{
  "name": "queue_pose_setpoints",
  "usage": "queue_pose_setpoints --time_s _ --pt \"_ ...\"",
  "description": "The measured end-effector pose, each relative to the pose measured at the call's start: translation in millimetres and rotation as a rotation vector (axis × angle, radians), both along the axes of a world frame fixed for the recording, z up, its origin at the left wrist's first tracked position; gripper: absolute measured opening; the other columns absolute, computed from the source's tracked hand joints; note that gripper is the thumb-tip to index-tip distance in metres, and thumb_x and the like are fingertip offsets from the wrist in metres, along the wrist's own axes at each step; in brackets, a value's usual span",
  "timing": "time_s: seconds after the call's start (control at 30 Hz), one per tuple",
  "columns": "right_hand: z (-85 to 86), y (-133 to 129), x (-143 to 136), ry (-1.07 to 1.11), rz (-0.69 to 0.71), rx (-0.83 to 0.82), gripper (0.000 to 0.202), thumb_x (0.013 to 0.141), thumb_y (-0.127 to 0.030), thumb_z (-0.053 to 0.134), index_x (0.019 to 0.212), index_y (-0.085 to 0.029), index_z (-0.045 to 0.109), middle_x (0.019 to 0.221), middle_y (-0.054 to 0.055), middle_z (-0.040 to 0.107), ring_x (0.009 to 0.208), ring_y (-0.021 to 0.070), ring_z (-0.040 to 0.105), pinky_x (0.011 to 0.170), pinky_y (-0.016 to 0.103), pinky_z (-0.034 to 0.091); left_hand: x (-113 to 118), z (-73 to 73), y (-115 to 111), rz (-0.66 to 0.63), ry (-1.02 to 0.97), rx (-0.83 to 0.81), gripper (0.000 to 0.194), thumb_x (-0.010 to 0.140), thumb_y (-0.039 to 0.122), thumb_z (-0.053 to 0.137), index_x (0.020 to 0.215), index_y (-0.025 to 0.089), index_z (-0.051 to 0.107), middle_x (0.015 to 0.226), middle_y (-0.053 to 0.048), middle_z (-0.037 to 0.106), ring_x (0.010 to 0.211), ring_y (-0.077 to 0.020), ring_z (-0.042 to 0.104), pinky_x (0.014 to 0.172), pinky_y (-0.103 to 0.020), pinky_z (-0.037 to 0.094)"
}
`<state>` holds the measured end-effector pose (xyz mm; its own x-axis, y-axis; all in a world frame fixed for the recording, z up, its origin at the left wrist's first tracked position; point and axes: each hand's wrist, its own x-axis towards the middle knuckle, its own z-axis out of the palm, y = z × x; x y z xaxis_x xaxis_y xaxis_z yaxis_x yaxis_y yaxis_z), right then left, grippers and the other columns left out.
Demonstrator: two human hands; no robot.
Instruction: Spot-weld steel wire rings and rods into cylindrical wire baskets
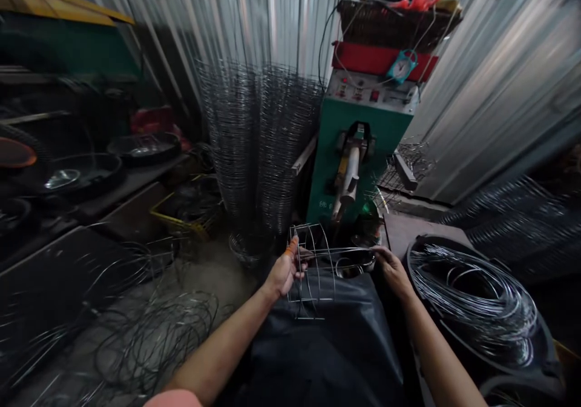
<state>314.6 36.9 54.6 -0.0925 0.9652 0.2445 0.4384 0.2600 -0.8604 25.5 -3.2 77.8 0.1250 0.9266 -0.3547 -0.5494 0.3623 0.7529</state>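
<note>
A small curved wire frame (pixel 319 274) hangs over my lap at the centre, in front of a green machine (pixel 331 171). My left hand (pixel 284 272) is closed on its left side, with orange covering on a finger. My right hand (pixel 391 266), to the right of the frame, pinches the ends of thin metal wires (pixel 342 250). These wires stretch leftward through the frame to my left hand. A dark apron (pixel 327 340) covers my lap below.
Tall stacks of wire rings (pixel 231 140) stand behind on the left. A black tub (pixel 413 268) holding coiled wire (pixel 481 301) is at the right. Loose wires (pixel 158 334) lie on the floor at the left, near a yellow crate (pixel 175 219).
</note>
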Motion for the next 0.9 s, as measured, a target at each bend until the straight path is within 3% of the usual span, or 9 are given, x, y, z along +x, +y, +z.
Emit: queue_pose_setpoints --time_s 0.27,0.43,0.6,0.7,0.8,0.9 --pt "-7.0 -5.7 0.0 0.019 -0.019 -0.015 0.034 0.077 -0.050 0.052 0.088 -0.019 0.062 0.088 0.005 0.064 0.089 0.0210 0.058 0.084 0.033 0.045 5.1 -18.2 -0.9 -0.035 0.120 0.038 0.046 0.055 0.050 0.073 0.073 0.015 0.049 0.063 0.004 0.046 0.045 -0.0027 0.035 0.040 -0.017 0.020" --pt "-11.9 -9.7 -0.4 -0.017 -0.009 -0.016 0.038 0.077 -0.053 0.052 0.089 -0.019 0.063 0.089 0.007 0.065 0.087 0.0217 0.060 0.081 0.031 0.048 10.3 -29.4 0.7 -0.035 0.223 0.020 0.049 0.054 0.056 0.071 0.070 0.016 0.049 0.055 0.007 0.038 0.043 -0.0033 0.032 0.040 -0.018 0.021" --pt "-17.3 -8.7 1.2 -0.074 0.074 -0.020 0.040 0.078 -0.053 0.051 0.095 -0.019 0.066 0.098 0.008 0.066 0.092 0.0223 0.062 0.085 0.030 0.048 9.9 -37.7 1.4 -0.100 0.309 0.052 0.052 0.056 0.063 0.064 0.066 0.014 0.050 0.059 0.002 0.050 0.045 -0.0042 0.033 0.041 -0.020 0.021" --pt "-19.1 -6.5 1.0 -0.098 0.102 0.016 0.041 0.078 -0.053 0.051 0.098 -0.021 0.067 0.101 0.008 0.066 0.097 0.0232 0.061 0.088 0.031 0.048 8.9 -40.8 0.1 -0.117 0.328 0.073 0.051 0.057 0.064 0.062 0.064 0.016 0.048 0.055 0.004 0.047 0.045 -0.0049 0.033 0.042 -0.021 0.022" --pt "-12.2 -2.9 0.4 -0.143 0.119 0.075 0.041 0.079 -0.053 0.049 0.099 -0.022 0.068 0.100 0.009 0.067 0.097 0.0232 0.061 0.087 0.031 0.049 9.3 -38.2 -0.1 -0.075 0.310 0.091 0.051 0.057 0.064 0.062 0.063 0.017 0.046 0.054 0.005 0.043 0.046 -0.0051 0.032 0.043 -0.021 0.023" --pt "7.5 -0.5 -3.7 -0.208 0.142 0.146 0.041 0.080 -0.053 0.049 0.098 -0.022 0.068 0.096 0.009 0.067 0.095 0.0226 0.062 0.082 0.029 0.051 10.3 -27.5 0.0 -0.032 0.282 0.108 0.049 0.059 0.063 0.062 0.065 0.017 0.045 0.056 0.005 0.043 0.047 -0.0051 0.033 0.044 -0.021 0.023"
